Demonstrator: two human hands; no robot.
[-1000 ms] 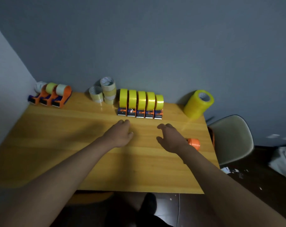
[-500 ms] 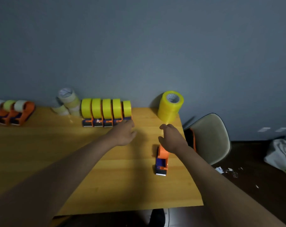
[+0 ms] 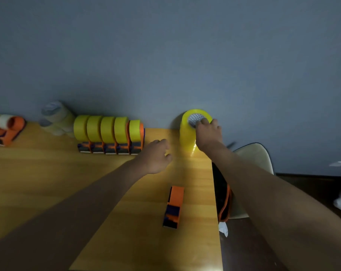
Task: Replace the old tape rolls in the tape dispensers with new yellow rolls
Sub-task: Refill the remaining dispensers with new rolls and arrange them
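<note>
Yellow rolls (image 3: 187, 132) stand stacked in a tall column at the far right corner of the table (image 3: 48, 182), close to the grey wall (image 3: 165, 55). In the head view, your right hand (image 3: 207, 133) lies on top of that column, fingertips (image 3: 201, 122) curled over the rim and into the white core of the top roll; the thumb is hidden behind the hand, so you appear to grip the top roll, though the frame is blurred there.

Your left hand (image 3: 156, 156) hovers just left of the right hand and lower, near the foot of the column, fingers loosely curled and holding nothing.

Nearer you than the gripping hand, well apart from it, an empty orange dispenser (image 3: 173, 206) lies on the table close to the right edge. Left of your left hand, a row of dispensers (image 3: 110, 133) stands side by side against the wall, each carrying a yellow roll. Further left sit pale old rolls (image 3: 56, 120), stacked and blurred, and beyond them, at the frame's left edge, more orange dispensers (image 3: 5, 130) with pale rolls in them.

Right of your right forearm, past the table edge, a pale chair (image 3: 253, 157) stands on the dark floor; something dark with an orange rim (image 3: 224, 200) lies between chair and table, too unclear to identify.
</note>
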